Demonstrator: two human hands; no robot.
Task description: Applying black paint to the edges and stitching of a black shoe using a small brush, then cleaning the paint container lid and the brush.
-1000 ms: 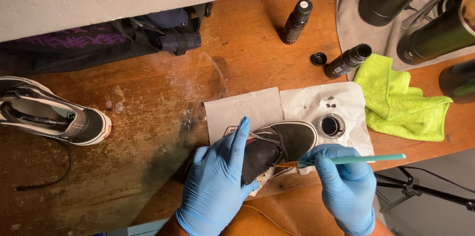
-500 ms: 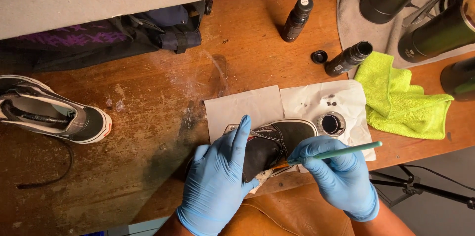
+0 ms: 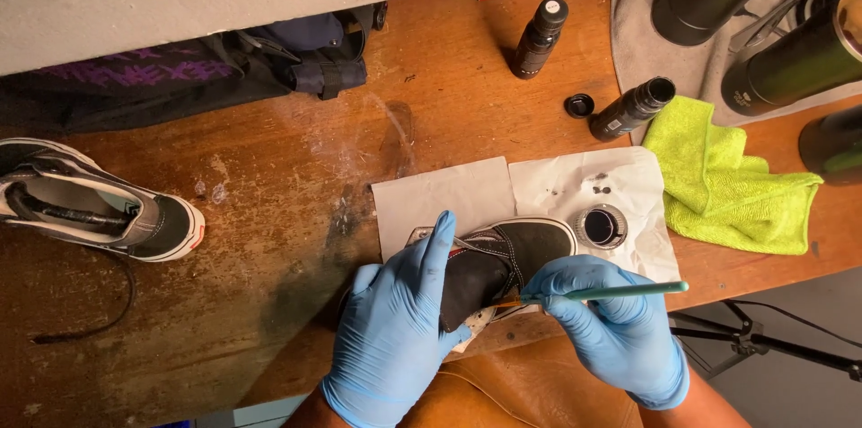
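Head view: a black sneaker (image 3: 503, 257) with a white sole is seen lying on pale paper sheets (image 3: 449, 194) at the near edge of the wooden table (image 3: 296, 167). It is gripped over its heel end by the gloved left hand (image 3: 395, 329), fingers wrapped around it. A thin green-handled brush (image 3: 611, 291) is pinched in the closed right hand (image 3: 611, 329), its tip laid against the sneaker's side. Just right of the sneaker, a small round dish (image 3: 600, 227) of dark liquid is set. Beyond it, two dark bottles (image 3: 628, 109) and a yellow-green cloth (image 3: 727, 185) are placed. Far left of the sneaker, a second sneaker (image 3: 99, 208) is seen.
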